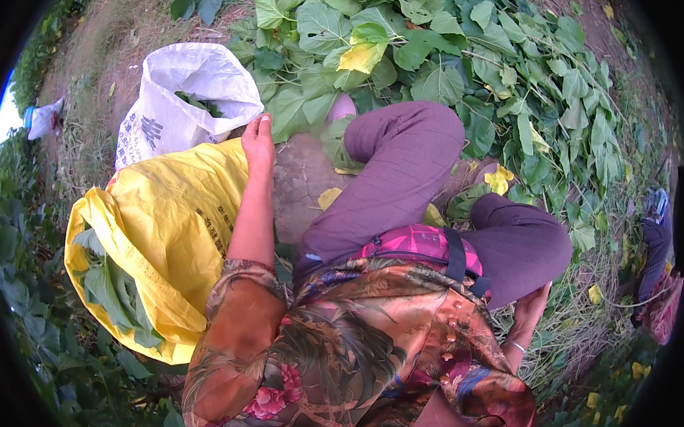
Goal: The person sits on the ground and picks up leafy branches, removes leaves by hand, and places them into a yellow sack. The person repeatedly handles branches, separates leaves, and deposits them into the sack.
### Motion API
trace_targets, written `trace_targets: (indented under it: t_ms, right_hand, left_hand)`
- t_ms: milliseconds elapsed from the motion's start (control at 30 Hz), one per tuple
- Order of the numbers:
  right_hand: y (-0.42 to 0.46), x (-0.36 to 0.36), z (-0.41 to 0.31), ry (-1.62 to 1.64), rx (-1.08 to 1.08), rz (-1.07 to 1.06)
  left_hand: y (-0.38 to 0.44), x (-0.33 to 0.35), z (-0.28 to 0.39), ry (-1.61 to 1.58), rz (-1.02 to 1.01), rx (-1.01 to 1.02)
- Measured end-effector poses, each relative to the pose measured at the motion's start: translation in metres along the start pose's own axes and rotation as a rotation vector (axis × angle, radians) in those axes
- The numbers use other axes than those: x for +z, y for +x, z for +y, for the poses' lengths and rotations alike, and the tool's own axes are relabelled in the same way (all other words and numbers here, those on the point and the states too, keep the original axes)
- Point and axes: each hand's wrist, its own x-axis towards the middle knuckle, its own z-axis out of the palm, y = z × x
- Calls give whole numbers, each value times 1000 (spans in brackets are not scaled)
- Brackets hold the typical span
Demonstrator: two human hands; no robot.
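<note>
My left hand (258, 140) pinches the pulled-out corner of the rim of a white woven sack (164, 117), which stands upright with its mouth open and a few green leaves inside. Under my left forearm lies a yellow woven sack (173, 196), its mouth facing the lower left and large green leaves (110, 290) showing in it. My right hand (534, 304) is down beside my bent right leg, partly hidden by the thigh; its fingers are not clear, and a bracelet circles the wrist. In front of my legs lies a broad heap of leafy branches (437, 81), with some yellow leaves.
I sit on bare soil (303, 178) with my legs bent. Dry grass and stems (569, 329) cover the ground at the right. A small whitish bag (44, 119) stands far left. At the far right edge are dark clothing (654, 252) and a reddish bag (663, 309).
</note>
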Motion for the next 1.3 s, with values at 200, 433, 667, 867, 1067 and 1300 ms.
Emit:
trace_targets:
  t_ms: [200, 433, 667, 867, 1067, 1300]
  right_hand:
    - [63, -100, 78, 74, 67, 53]
    - [11, -34, 67, -115, 333, -226]
    - [48, -62, 114, 56, 187, -109]
    - [13, -39, 79, -142, 418, -332]
    - [32, -55, 149, 59, 311, -66]
    - [16, -44, 67, 45, 301, -76]
  left_hand:
    - [-50, 12, -53, 294, -139, -295]
    - [-86, 5, -35, 200, -1140, -831]
    - [-115, 9, -73, 118, -878, -763]
    - [-92, -52, -66, 129, -704, -838]
    - [-147, -33, -72, -96, -833, -1069]
    - [-93, -16, -39, -24, -698, -703]
